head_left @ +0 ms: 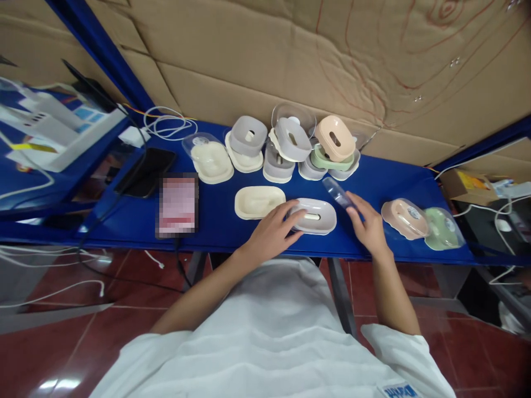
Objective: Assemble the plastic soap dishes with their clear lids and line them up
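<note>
On the blue table, a grey oval dish (326, 211) with a slot in its middle sits on a pale base near the front edge. My left hand (271, 231) grips its left end, fingers and thumb around the rim. My right hand (367, 224) holds a clear plastic lid (336, 192) by its lower end, tilted up at the right of the dish and apart from it. Just left of the grey dish lies a cream tray (255, 202), partly beside my left fingers.
Behind stand stacked grey dishes (249, 135), a peach dish (335, 138) and a cream tray with a clear lid (212, 162). Lidded peach (404, 219) and green (442, 229) dishes lie right. A phone (147, 172), cables and a blurred pink item (177, 204) are left.
</note>
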The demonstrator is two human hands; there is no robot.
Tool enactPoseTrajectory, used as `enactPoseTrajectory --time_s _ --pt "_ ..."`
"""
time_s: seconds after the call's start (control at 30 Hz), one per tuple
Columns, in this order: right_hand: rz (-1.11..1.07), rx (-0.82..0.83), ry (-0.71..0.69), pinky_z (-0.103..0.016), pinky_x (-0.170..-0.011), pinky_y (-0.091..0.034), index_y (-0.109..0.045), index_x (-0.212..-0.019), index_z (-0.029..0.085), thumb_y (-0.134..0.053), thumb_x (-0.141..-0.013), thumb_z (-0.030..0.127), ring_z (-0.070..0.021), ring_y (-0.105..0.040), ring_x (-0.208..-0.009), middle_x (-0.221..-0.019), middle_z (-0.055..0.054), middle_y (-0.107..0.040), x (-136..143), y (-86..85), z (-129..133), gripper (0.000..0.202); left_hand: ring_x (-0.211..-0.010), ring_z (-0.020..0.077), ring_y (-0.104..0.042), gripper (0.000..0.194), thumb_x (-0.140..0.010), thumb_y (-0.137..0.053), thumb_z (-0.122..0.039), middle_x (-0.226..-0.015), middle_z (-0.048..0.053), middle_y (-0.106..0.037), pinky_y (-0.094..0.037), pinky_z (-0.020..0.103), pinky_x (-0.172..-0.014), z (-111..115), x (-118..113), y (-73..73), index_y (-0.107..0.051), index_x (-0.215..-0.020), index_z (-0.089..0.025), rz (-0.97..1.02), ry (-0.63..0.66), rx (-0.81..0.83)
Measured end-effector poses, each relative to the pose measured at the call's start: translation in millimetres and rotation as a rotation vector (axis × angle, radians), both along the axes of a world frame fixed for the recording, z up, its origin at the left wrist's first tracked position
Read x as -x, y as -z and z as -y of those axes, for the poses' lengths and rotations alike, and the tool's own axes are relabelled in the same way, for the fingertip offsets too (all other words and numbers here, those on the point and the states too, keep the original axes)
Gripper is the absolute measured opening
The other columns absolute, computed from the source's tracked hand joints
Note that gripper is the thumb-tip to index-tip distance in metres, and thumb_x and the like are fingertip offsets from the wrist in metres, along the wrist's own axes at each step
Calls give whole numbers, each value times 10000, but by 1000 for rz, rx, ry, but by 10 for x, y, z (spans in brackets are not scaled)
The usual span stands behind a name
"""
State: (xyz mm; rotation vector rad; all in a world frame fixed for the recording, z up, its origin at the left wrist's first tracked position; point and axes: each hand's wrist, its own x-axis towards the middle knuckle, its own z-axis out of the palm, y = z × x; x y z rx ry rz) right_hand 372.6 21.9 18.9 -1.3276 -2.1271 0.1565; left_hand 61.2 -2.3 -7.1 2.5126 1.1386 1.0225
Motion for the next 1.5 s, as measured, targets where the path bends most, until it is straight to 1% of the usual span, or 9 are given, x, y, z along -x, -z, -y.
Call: enactPoseTrajectory --time_s 0.13,0.27,0.43,0.7,0.9,1.07,1.17,1.33,1.5 --pt "154 -3 -185 -550 -1226 -472 -514 -1609 321 -571 -1096 354 -312 -535 -1481 -1586 -98 -580 340 -22 278 518 -1525 350 -484 715 -996 -719 -344 -1633 204 -470 -423 593 -1260 -22 11 34 -381 -1618 -240 28 -30 52" --pt "279 -110 -190 -581 -1235 -454 -401 -1678 321 -632 -1066 307 -348 -456 -1546 -1636 -137 -516 504 50 355 655 -1489 344 -533 694 -982 -741 -398 -1582 183 -541 -285 671 -1315 -43 13 66 -429 -1582 -240 29 -84 48" --pt "327 -169 -228 -590 -1266 -422 -258 -1729 336 -602 -1070 220 -330 -385 -1596 -1675 -131 -473 496 137 345 752 -1463 335 -562 627 -963 -765 -399 -1539 180 -577 -368 618 -1297 -53 8 122 -513 -1506 -215 55 -74 23" --pt "515 -130 -69 -582 -1281 -356 -464 -1632 277 -526 -1086 230 -305 -474 -1539 -1609 -107 -563 232 -64 299 552 -1492 336 -527 608 -1012 -693 -427 -1572 215 -536 -343 608 -1304 40 17 -44 -504 -1536 -183 -44 -156 -27" --pt "591 -141 338 -666 -1208 -362 -520 -1588 196 -460 -1054 208 -408 -449 -1519 -1658 -199 -472 -133 -173 36 537 -1395 338 -591 414 -1069 -577 -355 -1513 177 -601 -280 640 -1303 46 108 -197 -603 -1449 -193 -139 -355 5" --pt "566 -27 294 -626 -1183 -407 -593 -1511 149 -427 -1098 364 -391 -511 -1478 -1475 -206 -658 -130 -82 -233 494 -1302 367 -629 361 -1044 -598 -342 -1394 180 -659 -364 636 -1234 120 149 -195 -648 -1364 -182 -228 -426 94" --pt "499 -73 314 -678 -1197 -360 -592 -1505 147 -404 -1101 360 -397 -542 -1452 -1504 -214 -634 -140 -135 -476 494 -1306 389 -620 370 -1035 -608 -353 -1400 202 -645 -390 651 -1198 222 231 -146 -641 -1359 -176 -230 -431 77" --pt "306 -180 197 -554 -1172 -431 -552 -1535 158 -452 -1101 469 -357 -551 -1431 -1540 -188 -609 132 -308 -1058 543 -1316 414 -612 351 -1045 -568 -326 -1406 214 -659 -336 733 -1182 331 375 -25 -641 -1360 -188 -161 -473 32" --pt "230 -100 231 -575 -1107 -467 -664 -1414 173 -517 -1071 481 -380 -624 -1322 -1422 -181 -696 529 -393 -1534 484 -1294 271 -661 280 -1057 -520 -203 -1373 112 -701 -385 564 -1248 359 413 69 -678 -1284 -243 -113 -236 37"
